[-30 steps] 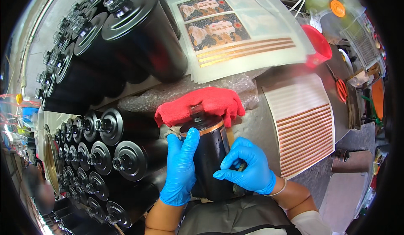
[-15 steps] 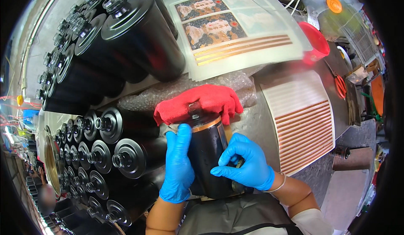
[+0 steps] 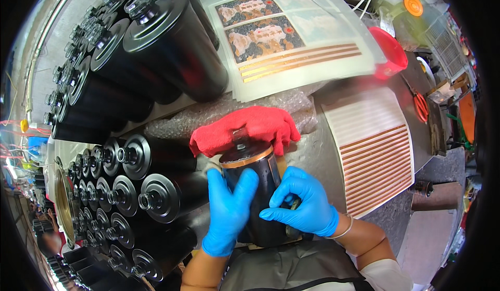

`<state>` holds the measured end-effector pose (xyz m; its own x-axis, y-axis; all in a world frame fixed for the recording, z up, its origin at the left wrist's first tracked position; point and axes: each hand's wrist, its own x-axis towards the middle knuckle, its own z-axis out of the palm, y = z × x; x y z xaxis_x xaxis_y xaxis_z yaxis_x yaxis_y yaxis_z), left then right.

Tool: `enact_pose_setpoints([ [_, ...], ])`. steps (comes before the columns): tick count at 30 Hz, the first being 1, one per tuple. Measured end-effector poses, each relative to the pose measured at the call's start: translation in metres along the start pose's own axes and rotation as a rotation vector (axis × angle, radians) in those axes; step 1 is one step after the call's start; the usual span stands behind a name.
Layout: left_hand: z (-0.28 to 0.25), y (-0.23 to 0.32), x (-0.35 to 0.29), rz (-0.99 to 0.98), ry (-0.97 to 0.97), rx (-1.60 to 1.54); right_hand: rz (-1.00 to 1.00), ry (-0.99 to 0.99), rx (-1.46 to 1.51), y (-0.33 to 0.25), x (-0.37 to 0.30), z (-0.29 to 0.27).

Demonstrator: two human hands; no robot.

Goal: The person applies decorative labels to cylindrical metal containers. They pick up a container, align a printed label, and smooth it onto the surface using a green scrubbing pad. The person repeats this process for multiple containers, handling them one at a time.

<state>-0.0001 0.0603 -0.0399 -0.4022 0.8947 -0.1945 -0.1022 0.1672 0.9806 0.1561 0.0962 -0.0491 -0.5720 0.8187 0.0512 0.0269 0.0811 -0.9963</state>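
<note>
A black cylindrical bottle [image 3: 261, 194] with a clear glass neck stands tilted in front of me. A shiny copper-gold strip [image 3: 252, 158] runs around it just below the shoulder. My blue-gloved left hand [image 3: 228, 205] grips the bottle's left side, its thumb lying on the front below the strip. At the right side, my blue-gloved right hand [image 3: 304, 201] is closed, thumb and curled fingers close together. Beneath its fingers shows part of something dark and greenish that I cannot make out. A bunched red cloth [image 3: 245, 124] lies just behind the bottle's neck.
Several black bottles [image 3: 172, 46] stand at upper left; more [image 3: 172, 194] lie stacked below them. A sheet of copper-gold strips [image 3: 375, 166] lies at right. Printed decal sheets [image 3: 323, 67] and bubble wrap [image 3: 182, 121] are behind. Orange-handled scissors [image 3: 420, 107] and a red container [image 3: 388, 54] sit farther right.
My left hand has slid down from the strip and shoulder, its thumb moving right onto the bottle's front, uncovering more of the strip. My right hand has barely moved.
</note>
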Motion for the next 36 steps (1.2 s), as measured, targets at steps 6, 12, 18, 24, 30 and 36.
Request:
enact_pose_setpoints([
  [6,-0.009,-0.012,-0.022,0.382,0.058,0.402,-0.004,-0.008,-0.034,0.004,-0.002,0.003],
  [12,-0.007,0.003,-0.015,0.580,0.022,0.774,-0.036,0.045,-0.006,0.005,-0.003,0.005],
  [18,0.006,0.033,-0.022,0.694,-0.079,0.967,0.584,0.538,0.846,0.028,0.007,-0.017],
  [24,-0.006,0.012,-0.080,0.821,-0.553,1.246,0.149,0.526,0.555,-0.003,0.019,-0.021],
  [30,0.004,-0.003,-0.070,0.992,-0.630,1.340,-0.231,0.348,-0.352,-0.051,0.062,0.020],
  [36,-0.045,-0.056,-0.080,0.927,-0.344,0.724,-0.229,0.493,-0.250,-0.027,0.067,0.014],
])
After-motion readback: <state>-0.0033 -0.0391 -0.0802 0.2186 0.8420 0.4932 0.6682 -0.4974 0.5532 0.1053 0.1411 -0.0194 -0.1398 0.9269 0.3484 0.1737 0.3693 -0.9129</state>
